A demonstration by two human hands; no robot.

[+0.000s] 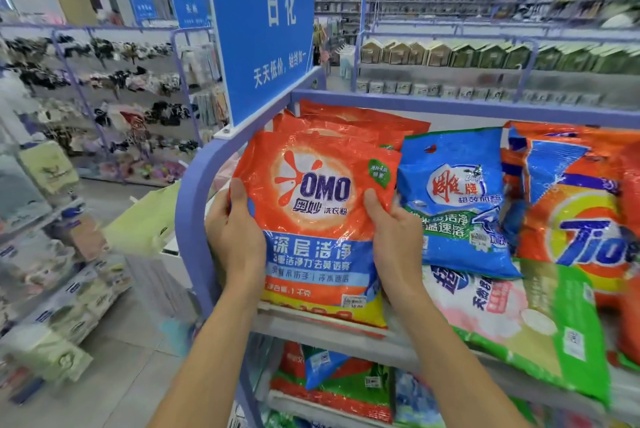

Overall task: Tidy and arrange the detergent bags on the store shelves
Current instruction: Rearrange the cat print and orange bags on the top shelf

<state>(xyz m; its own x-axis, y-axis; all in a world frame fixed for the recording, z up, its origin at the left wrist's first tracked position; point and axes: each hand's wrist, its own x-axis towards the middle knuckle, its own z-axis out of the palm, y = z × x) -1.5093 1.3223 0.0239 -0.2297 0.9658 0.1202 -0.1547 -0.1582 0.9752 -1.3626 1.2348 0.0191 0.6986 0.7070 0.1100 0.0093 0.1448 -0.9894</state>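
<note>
Now in hand: an orange OMO bag (318, 220), upright at the front left of the top shelf, its bottom edge at the shelf's front lip.
Left hand (235, 233): grips the bag's left edge, thumb pressed on the front face, the other fingers wrapped behind and hidden.
Right hand (391, 237): grips the bag's right edge the same way, thumb on the front, fingers hidden behind.
Behind it: more orange bags (346, 123) of the same look, stacked and leaning back, just behind the held one.
Blue bag (453, 199): just right of the OMO bag, tilted, its left edge partly behind the right hand, lying over the green and pink bag.
Green and pink bag (526, 320): flat and slanted, its lower corner hanging past the shelf front.
Tide bag (581, 220): orange, at the far right, partly cut off by the frame edge.
Shelf (450, 109): purple rail around the top tier.
Blue sign (259, 22): stands at the shelf's left corner, with white characters.
Lower tier: more detergent bags (329, 379), blurred.
</note>
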